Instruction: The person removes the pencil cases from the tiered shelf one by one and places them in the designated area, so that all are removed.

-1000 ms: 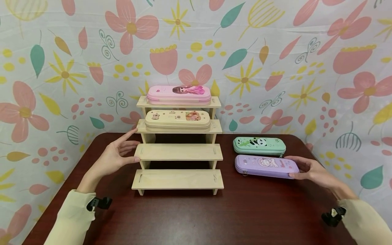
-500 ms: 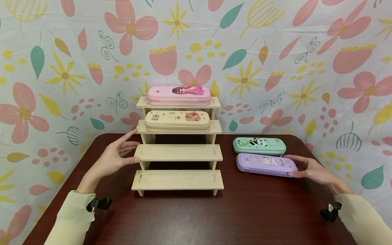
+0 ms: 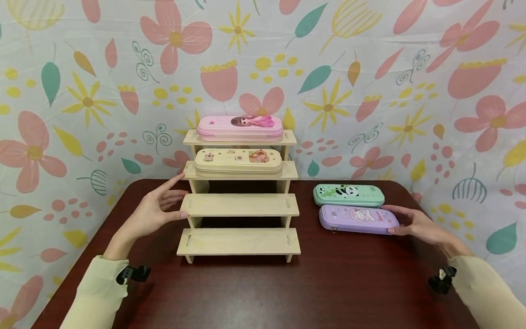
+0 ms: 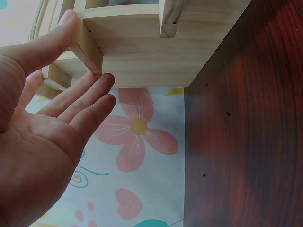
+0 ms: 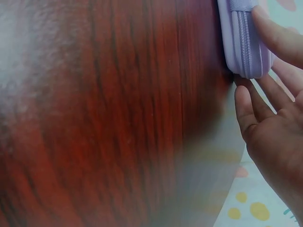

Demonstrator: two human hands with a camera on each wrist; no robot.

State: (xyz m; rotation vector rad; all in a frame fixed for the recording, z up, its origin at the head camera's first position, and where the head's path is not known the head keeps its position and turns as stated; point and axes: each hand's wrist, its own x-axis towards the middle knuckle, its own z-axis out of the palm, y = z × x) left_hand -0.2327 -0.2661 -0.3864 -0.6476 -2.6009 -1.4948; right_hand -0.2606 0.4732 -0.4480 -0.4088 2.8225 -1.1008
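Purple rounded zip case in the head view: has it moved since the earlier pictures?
Yes: the purple rounded zip case has shifted slightly up the picture, judged against the pale wooden stepped shelf.

You get even, fairly bright light in the head view, with a soft sheen on the near desk (image 3: 263, 297) and shade beneath the wooden rack (image 3: 238, 242). Your left wrist view looks dimmer; your right has pale glare upper left and a blurred desk edge.
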